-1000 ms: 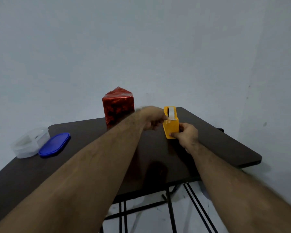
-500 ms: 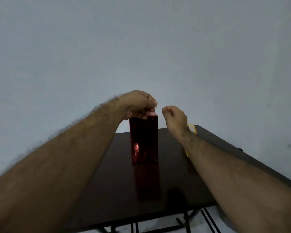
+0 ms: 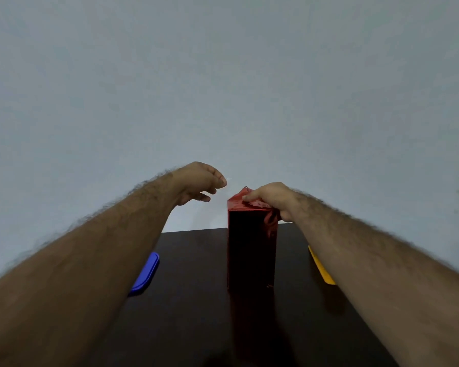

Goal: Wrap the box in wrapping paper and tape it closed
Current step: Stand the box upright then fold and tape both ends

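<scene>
The right hand grips the folded red wrapping paper atop the upright box. Left of the box, the left hand hovers, fingertips pinched; whether it holds tape, I cannot tell.

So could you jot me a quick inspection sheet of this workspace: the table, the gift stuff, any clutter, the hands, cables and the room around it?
Surface: dark table, its bare top faintly reflecting the box.
Job's things: red-wrapped box stands upright; its paper is gathered to a peak at the top. Tape piece: too small to confirm.
Clutter: blue lid lies at the left, partly behind the forearm; yellow tape dispenser at the right, mostly hidden by the other forearm.
Hands: right hand grips the folded paper at the box top; left hand hovers beside it, fingertips pinched together, apart from the box.
Cables: nothing seen.
Surroundings: plain pale wall.
</scene>
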### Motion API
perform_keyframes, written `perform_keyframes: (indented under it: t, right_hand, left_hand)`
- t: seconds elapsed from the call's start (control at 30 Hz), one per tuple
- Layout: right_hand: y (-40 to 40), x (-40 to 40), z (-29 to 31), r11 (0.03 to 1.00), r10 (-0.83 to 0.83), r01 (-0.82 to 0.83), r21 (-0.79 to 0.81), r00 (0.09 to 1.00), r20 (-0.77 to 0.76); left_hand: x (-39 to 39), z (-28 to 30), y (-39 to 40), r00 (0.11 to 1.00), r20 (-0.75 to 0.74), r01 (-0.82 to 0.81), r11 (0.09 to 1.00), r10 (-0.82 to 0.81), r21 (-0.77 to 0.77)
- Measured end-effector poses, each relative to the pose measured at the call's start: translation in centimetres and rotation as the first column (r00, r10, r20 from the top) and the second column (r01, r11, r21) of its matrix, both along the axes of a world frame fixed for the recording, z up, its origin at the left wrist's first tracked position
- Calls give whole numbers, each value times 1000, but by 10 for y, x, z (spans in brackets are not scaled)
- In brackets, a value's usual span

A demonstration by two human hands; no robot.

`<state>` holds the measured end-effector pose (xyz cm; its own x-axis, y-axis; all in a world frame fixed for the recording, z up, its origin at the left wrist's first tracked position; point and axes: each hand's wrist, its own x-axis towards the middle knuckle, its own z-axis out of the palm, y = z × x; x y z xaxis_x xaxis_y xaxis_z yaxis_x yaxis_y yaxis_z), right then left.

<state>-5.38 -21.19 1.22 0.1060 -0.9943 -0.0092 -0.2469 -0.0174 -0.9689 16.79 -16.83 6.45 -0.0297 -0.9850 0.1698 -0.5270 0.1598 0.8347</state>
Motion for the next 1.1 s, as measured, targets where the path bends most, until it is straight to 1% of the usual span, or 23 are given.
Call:
perform_keyframes:
  t: [0.07,0.13,0.33,0.53,0.67,0.8,0.97,1.1]
  right_hand:
    - [-2,3,1,1000,-21,21,-7,998,-52]
    - [-4,4,0,999,-41,40,-6,997,-59]
    - [-3,10,-10,997,-62,52,62,985,158]
    - [-2,15,-15,996,-71,57,67,973,221]
    - [1,13,-16,996,-80,67,63,972,222]
    - [4,13,-15,996,-79,66,66,972,222]
    - [7,12,-14,996,-76,64,62,974,211]
    - [7,13,-14,997,-70,59,55,972,224]
  left_hand:
    - [-1,0,-5,999,21,25,1000,-26,15]
    - [-2,1,-7,998,42,40,999,-41,25]
    - [-10,-7,-15,988,147,27,995,-40,91]
    - [-20,-7,-19,968,237,44,987,-81,157]
    - [-21,-1,-22,950,300,25,980,-85,199]
    - [-24,2,-25,942,319,30,973,-105,230]
    - [-28,2,-28,925,363,21,970,-110,240]
    - [-29,1,-30,912,401,-1,977,-87,215]
